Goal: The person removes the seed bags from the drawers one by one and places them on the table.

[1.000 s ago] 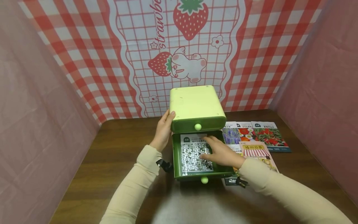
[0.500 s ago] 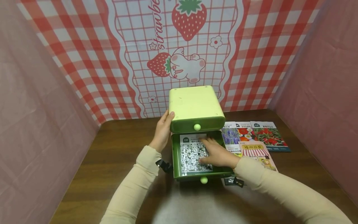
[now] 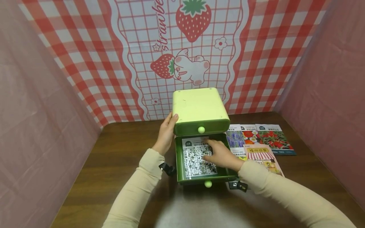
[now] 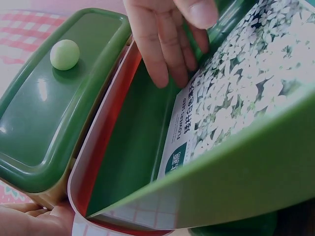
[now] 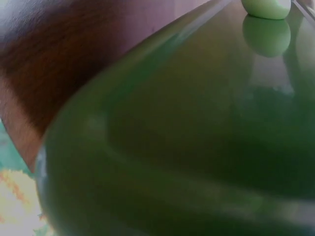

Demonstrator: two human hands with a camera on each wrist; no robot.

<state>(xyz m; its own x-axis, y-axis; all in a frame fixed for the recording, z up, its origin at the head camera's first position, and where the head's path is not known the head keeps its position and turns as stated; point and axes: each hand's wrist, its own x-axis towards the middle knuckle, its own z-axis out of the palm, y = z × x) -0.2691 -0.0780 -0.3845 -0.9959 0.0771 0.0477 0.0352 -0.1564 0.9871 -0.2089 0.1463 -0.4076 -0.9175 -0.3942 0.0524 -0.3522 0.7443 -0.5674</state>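
Note:
A small green drawer box (image 3: 199, 109) with a pale top stands on the brown table (image 3: 119, 171). Its lower drawer (image 3: 179, 164) is pulled out, and a seed packet with white flowers (image 3: 195, 158) lies flat inside. My right hand (image 3: 218, 154) rests in the drawer with straight fingers on the packet (image 4: 231, 93); those fingers (image 4: 162, 44) show in the left wrist view. My left hand (image 3: 166, 133) steadies the box's left side, with the thumb on the top edge. The right wrist view shows only the drawer's green front (image 5: 197, 137) and its pale knob (image 5: 268, 6), blurred.
Several more seed packets (image 3: 260, 141) lie on the table right of the box, one with a striped awning (image 3: 260, 153). The upper drawer (image 3: 201, 128) is closed, its knob (image 3: 201, 129) pale green. A strawberry check cloth (image 3: 182, 47) hangs behind; pink walls close both sides.
My right hand slid a little left and farther back over the packet in the drawer. The left hand and the box stayed put.

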